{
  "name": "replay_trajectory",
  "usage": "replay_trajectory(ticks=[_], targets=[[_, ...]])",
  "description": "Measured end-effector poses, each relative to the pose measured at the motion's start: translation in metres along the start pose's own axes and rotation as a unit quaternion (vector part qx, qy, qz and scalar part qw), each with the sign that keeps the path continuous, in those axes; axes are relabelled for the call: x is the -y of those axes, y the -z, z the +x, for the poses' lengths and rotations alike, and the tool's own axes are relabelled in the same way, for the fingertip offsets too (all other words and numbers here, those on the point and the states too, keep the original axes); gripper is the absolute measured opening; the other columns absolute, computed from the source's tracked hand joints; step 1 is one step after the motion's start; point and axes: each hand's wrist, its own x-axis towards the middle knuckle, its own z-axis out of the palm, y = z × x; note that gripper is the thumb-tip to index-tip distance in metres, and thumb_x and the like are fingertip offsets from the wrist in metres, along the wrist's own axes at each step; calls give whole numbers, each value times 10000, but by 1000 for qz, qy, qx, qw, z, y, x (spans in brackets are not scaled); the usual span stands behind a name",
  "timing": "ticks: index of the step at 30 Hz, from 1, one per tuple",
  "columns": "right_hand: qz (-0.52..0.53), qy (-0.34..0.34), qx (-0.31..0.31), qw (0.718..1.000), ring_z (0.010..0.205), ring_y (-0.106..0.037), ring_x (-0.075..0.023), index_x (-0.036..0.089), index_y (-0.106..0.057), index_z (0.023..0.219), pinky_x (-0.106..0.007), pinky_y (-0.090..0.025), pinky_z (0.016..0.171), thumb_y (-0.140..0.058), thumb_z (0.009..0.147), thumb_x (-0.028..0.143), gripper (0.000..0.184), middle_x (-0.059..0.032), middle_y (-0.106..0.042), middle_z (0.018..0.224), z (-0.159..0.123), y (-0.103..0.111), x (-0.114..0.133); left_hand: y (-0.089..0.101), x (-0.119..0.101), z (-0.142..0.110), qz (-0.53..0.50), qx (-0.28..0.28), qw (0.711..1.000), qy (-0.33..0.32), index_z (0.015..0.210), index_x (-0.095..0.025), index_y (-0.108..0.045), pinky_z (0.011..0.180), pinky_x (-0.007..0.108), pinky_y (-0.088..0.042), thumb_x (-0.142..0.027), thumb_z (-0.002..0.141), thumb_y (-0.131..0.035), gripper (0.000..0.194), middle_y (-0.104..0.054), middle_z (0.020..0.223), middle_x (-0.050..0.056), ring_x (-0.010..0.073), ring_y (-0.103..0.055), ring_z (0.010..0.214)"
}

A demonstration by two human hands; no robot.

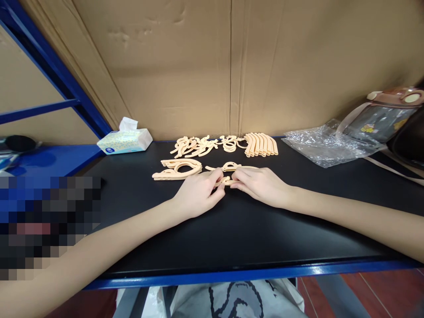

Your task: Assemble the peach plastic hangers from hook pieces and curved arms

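Near the middle of the black table, my left hand [203, 190] and my right hand [263, 185] pinch a small beige plastic hanger piece [226, 180] between them. Fingers cover most of this piece, so its full shape is hidden. Just behind the fingers lies another beige hanger part [232, 166] with a rounded loop and long thin arms. Beyond my left hand rests a small stack of folded beige plastic hangers [177, 169].
Along the back lie loose curved pieces [197, 146], a pile of hooks [229, 143] and a row of hanger arms [261, 145]. A tissue pack [125, 140] stands at left. Clear plastic wrap [327, 145] and a water bottle [374, 119] are at right. Cardboard [185, 66] walls the back.
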Motion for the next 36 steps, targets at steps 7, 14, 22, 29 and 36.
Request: replay_trajectory(ticks=[7, 14, 22, 29, 36], targets=[[-16, -17, -4, 1000, 694, -604, -147, 169, -509, 814, -238, -342, 518, -305, 995, 397, 356, -32, -612, 765, -1, 1, 0, -2, 1, 0, 1, -3, 1000, -2, 830, -215, -387, 578, 277, -328, -274, 864, -364, 72, -558, 697, -15, 181, -509, 636], [9, -16, 19, 1000, 611, -550, -127, 165, -503, 861, -243, -326, 489, -276, 999, 402, 356, -37, -596, 810, -1, -1, -3, 1, -1, 1, -7, 22, 1000, 7, 743, -213, -359, 544, 268, -272, -261, 841, -352, 109, -504, 607, -26, 164, -457, 555], [53, -2, 8, 999, 635, -526, -118, 172, -498, 856, -236, -361, 530, -346, 987, 381, 289, -16, -576, 794, -2, 1, -3, 3, -1, 0, 6, 21, 1000, -2, 686, -209, -329, 533, 273, -274, -231, 852, -292, 172, -498, 596, -6, 160, -458, 535], [56, 19, -20, 998, 641, -529, -112, 169, -515, 843, -223, -357, 525, -367, 983, 366, 284, -15, -577, 787, -2, 2, -2, 3, -1, 0, 28, 25, 999, -11, 673, -206, -362, 530, 280, -298, -200, 842, -327, 173, -516, 576, -5, 164, -492, 532], [57, 28, -20, 998, 642, -536, -112, 160, -537, 854, -219, -365, 528, -374, 981, 369, 294, -16, -581, 780, -2, 4, -1, 1, 0, 0, 51, 27, 998, -23, 672, -205, -377, 522, 281, -296, -224, 828, -372, 157, -518, 553, -15, 168, -513, 517]])
